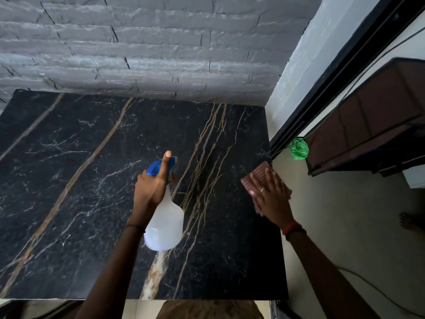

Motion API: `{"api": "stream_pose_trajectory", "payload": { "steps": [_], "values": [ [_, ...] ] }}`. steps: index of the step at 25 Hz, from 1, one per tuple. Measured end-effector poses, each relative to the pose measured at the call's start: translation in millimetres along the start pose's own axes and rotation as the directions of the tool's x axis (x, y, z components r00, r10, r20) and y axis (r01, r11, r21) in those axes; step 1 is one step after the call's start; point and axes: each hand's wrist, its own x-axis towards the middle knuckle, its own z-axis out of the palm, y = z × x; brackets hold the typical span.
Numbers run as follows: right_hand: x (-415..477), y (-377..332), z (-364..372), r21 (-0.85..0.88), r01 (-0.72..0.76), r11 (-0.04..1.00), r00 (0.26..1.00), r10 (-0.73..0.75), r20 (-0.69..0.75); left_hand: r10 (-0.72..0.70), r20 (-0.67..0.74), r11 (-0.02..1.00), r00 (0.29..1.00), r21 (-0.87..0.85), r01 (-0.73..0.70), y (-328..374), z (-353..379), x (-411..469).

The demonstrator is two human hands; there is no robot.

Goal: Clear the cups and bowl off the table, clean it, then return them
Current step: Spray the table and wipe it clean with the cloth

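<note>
Hands at work: left hand [150,187] wrapped around a translucent, blue-nozzled spray bottle [165,223]; right hand [272,194] pressed flat on a checked cloth [261,172] at the black, gold-veined marble surface's [69,180] right edge.

Bare forearms, ring on right hand [272,194], red wristband right, thin dark band left wrist

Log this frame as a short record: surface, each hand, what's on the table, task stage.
surface: black marble table with gold veins, set against a grey stone wall
left hand: grips translucent white spray bottle with blue trigger head, held above the table
right hand: flat on red checked cloth near the table's right edge
cups, bowl: none in view
stage: cleaning
</note>
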Motion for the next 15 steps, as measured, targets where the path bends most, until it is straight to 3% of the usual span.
{"api": "stream_pose_trajectory", "payload": {
  "steps": [3,6,8,11,15],
  "values": [
    [73,16,-10,-0.084,0.006,0.996,0.999,-0.003,0.046,-0.027,-0.029,1.0,0.999,-0.006,0.026,2,3,7],
    [133,-3,-32,-0.025,-0.083,0.996,0.996,0.084,0.027,-0.023,-0.053,1.0,0.998,0.005,0.024,4,3,15],
    [157,-32,-41,0.002,-0.066,0.998,0.996,0.065,0.054,-0.02,-0.088,1.0,0.996,0.002,0.02,8,1,21],
    [155,-79,-35,0.005,0.101,0.995,0.993,-0.101,0.064,-0.013,-0.132,1.0,0.991,0.018,0.016,14,0,32],
    [81,-110,-10,-0.016,0.364,0.931,0.93,-0.363,0.056,-0.03,-0.132,0.999,0.991,0.006,0.031,22,3,50]
  ]
}}
